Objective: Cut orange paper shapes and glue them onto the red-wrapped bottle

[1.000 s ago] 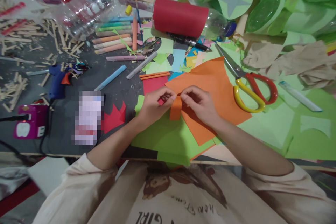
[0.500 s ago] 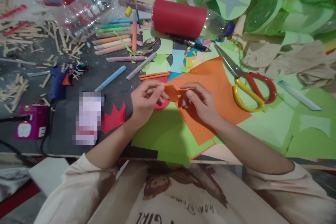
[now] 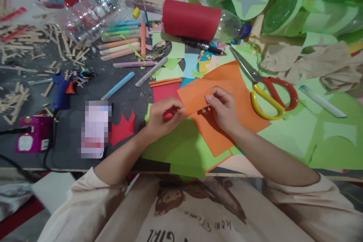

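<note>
An orange paper piece (image 3: 194, 99), long axis running left to right, is pinched at either end by the closed left hand (image 3: 163, 116) and right hand (image 3: 224, 110), just above a larger orange sheet (image 3: 244, 117).

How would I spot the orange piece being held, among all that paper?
Find the red-and-yellow scissors; left of them lies a big orange sheet. Over its left edge, the left hand and right hand pinch a smaller orange piece. Only it is held, not lying flat.

One held orange piece (image 3: 195, 100); one pair of scissors (image 3: 255, 79); one glue gun (image 3: 61, 90); one marker (image 3: 202, 44).
</note>
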{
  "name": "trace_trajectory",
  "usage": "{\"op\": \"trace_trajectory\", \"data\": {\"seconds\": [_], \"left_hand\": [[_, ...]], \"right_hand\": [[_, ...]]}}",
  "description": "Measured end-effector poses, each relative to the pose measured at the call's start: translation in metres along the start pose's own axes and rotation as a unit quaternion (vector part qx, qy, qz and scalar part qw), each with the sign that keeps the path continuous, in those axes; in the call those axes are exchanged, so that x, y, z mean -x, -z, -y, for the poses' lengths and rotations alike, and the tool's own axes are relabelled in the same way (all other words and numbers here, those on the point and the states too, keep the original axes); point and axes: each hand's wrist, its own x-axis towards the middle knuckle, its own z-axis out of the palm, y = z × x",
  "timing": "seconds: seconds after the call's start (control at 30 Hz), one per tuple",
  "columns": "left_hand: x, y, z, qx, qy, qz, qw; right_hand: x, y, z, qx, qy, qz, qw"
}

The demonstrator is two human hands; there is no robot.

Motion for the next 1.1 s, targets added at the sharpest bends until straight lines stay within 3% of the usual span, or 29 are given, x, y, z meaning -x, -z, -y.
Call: {"op": "trace_trajectory", "data": {"seconds": [0.17,0.43,0.6,0.7,1.1], "left_hand": [[-0.004,0.0,0.002,0.019,0.096,-0.029,0.995],[-0.004,-0.003,0.007,0.065,0.125,-0.055,0.989],[-0.005,-0.004,0.004,0.13,0.247,0.021,0.96],[-0.006,-0.004,0.001,0.165,0.29,0.037,0.942],[-0.007,-0.005,0.0,0.181,0.308,0.023,0.934]], "right_hand": [[0.0,-0.003,0.008,0.053,0.015,0.018,0.998],[0.0,-0.005,0.015,0.121,0.03,0.038,0.992],[0.001,-0.006,0.012,0.112,0.015,0.033,0.993],[0.002,-0.006,0.012,0.1,0.004,0.043,0.994],[0.001,-0.003,0.013,0.117,0.018,0.05,0.992]]}}
